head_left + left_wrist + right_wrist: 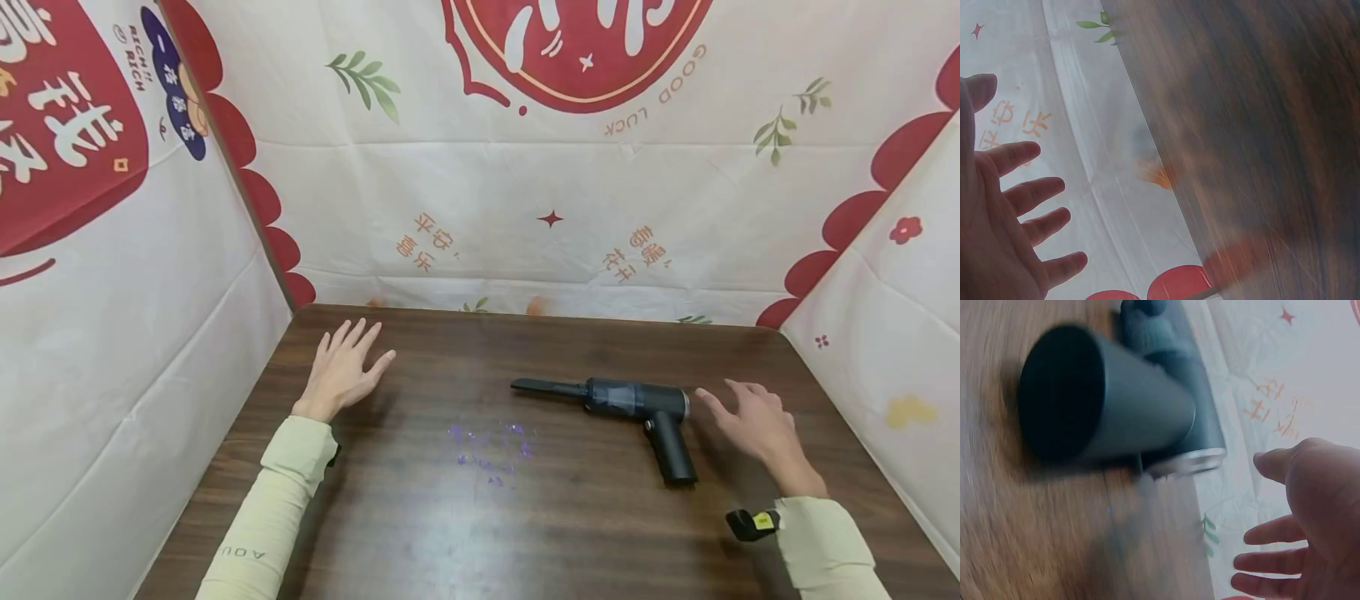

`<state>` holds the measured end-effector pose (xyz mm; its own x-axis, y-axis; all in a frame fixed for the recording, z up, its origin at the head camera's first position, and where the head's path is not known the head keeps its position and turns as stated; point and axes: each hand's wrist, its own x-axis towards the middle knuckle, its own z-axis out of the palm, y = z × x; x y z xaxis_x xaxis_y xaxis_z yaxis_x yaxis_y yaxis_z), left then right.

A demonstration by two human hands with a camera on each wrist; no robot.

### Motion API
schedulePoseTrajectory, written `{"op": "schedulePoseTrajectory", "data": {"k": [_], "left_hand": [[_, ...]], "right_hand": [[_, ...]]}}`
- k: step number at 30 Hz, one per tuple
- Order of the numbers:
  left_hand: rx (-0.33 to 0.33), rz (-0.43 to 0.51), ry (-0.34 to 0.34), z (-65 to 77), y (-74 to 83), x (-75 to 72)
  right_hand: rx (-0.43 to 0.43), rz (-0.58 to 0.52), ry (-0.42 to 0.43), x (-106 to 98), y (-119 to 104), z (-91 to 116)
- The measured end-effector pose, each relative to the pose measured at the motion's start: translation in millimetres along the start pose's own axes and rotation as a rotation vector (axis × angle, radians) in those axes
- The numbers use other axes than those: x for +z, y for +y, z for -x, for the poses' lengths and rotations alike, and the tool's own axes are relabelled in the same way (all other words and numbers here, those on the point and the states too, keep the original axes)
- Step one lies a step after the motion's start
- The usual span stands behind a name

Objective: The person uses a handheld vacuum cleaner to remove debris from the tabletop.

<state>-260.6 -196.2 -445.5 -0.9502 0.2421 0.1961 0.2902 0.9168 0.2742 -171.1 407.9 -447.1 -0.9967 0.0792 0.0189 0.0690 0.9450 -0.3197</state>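
Observation:
A black handheld vacuum (637, 401) with a pistol-style handle and a long flat nozzle lies on the brown table, its nozzle pointing left. Just right of its rear end is my right hand (757, 421), fingers loosely spread and holding nothing. In the right wrist view the vacuum's handle (1141, 400) looms large and blurred, apart from the right hand (1329, 512). Over the table's far left part my left hand (341, 371) has its fingers spread, with nothing in it. The left wrist view shows that hand (997, 212) with fingers extended.
Small purple specks (491, 454) are scattered on the wooden table (420, 533) left of the vacuum. White printed cloth (480, 183) walls in the back and both sides. A black wrist device (752, 524) sits at the right cuff.

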Motion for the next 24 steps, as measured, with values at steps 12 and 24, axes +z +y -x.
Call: {"op": "schedulePoseTrajectory", "data": {"k": [12,24], "left_hand": [[0.064,0.063,0.007,-4.4,13.8,-1.5],[0.173,0.104,0.012,-10.5,36.5,7.4]], "right_hand": [[0.085,-0.136,-0.168,-2,-36,13],[0.207,-0.159,-0.26,13,-58,22]]}}
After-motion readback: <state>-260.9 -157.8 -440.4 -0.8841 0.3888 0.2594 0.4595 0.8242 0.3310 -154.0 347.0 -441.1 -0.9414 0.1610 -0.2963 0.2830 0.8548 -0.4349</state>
